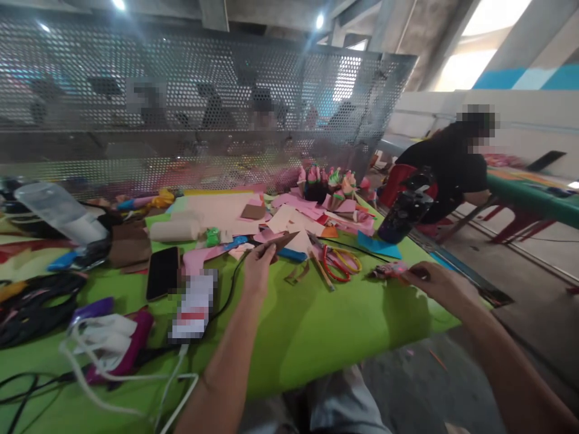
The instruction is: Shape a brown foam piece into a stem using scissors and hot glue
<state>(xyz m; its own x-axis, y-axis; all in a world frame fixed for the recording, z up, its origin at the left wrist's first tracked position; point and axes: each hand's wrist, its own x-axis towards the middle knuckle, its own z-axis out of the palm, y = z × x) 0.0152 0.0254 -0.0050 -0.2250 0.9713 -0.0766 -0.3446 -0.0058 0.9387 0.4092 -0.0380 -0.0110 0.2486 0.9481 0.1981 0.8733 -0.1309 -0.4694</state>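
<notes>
My left hand (260,265) is closed on a brown pointed piece of sheet material (286,240), held above the middle of the table. At the table's right side, my right hand (436,282) pinches one end of a small pink patterned piece (392,269); its exact kind is too blurred to tell. Between the two hands lie scissors with red handles (332,265), a yellow-handled tool (350,260) and a pencil (322,272). Close to them is a brown curled scrap (297,274).
Pink sheets (221,211) and a white roll (174,230) lie behind. At left are a black phone (163,273), a purple power strip (138,346) with white plugs, and a clear bottle (58,211). A dark tumbler (402,214) stands near the right edge; a person (446,163) sits beyond.
</notes>
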